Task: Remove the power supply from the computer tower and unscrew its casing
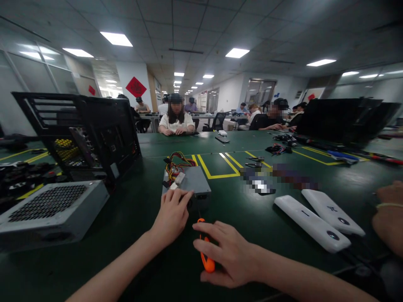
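A grey computer power supply [197,178] lies on the green table in front of me, a bundle of coloured cables [176,165] with plugs heaped on its top. My left hand [173,212] grips its near edge, fingers bent over the top; some fingertips are hidden. In my right hand [225,251] is an orange-handled screwdriver [208,262], held loosely between thumb and fingers. Its thin shaft points away from me at the near face of the power supply. Whether the tip touches a screw is too small to tell.
To the left stand an open black computer case [85,134] and a larger grey power supply [53,209]. White handheld devices [311,222] lie at right, near another person's hand [390,214]. Small tools [255,161] and a phone [222,139] lie farther off. A person [176,119] sits opposite.
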`<state>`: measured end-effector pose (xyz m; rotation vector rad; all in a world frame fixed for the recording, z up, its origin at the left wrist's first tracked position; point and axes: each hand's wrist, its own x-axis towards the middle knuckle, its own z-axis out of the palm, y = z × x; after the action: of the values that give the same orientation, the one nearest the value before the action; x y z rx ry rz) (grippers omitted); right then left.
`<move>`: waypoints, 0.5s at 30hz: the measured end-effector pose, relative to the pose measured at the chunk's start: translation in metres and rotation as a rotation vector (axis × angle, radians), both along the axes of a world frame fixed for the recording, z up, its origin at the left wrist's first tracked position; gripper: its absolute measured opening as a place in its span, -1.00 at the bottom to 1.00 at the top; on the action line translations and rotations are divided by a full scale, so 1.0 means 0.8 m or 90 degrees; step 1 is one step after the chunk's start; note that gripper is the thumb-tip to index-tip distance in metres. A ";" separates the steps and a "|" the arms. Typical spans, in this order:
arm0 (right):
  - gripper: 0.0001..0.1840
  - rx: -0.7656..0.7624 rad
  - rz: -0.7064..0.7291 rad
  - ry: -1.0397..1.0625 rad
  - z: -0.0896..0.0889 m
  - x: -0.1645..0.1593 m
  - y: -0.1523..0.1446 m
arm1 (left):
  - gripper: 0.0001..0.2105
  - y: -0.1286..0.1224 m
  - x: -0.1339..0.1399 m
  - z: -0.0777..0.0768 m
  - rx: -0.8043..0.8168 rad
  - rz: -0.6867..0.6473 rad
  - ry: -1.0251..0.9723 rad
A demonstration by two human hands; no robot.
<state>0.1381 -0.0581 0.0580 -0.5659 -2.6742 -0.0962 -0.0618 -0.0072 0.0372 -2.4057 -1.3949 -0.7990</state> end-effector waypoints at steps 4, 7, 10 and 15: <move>-0.60 0.113 0.063 0.046 -0.028 0.010 0.008 | -0.66 0.000 0.008 0.004 0.019 0.030 0.003; -0.56 0.095 0.037 0.135 -0.048 0.013 0.005 | -0.71 -0.003 0.018 0.001 0.047 0.079 -0.006; -0.51 0.075 0.042 0.178 -0.055 0.011 -0.001 | -0.73 -0.008 0.026 -0.004 0.070 0.120 -0.018; -0.55 0.208 0.085 0.101 -0.052 0.002 -0.002 | -0.72 -0.014 0.025 -0.011 0.088 0.127 -0.032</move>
<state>0.1398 -0.0598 0.0161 -0.2790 -2.4626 -0.4220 -0.0421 -0.0186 0.0281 -2.1191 -1.5158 -0.8773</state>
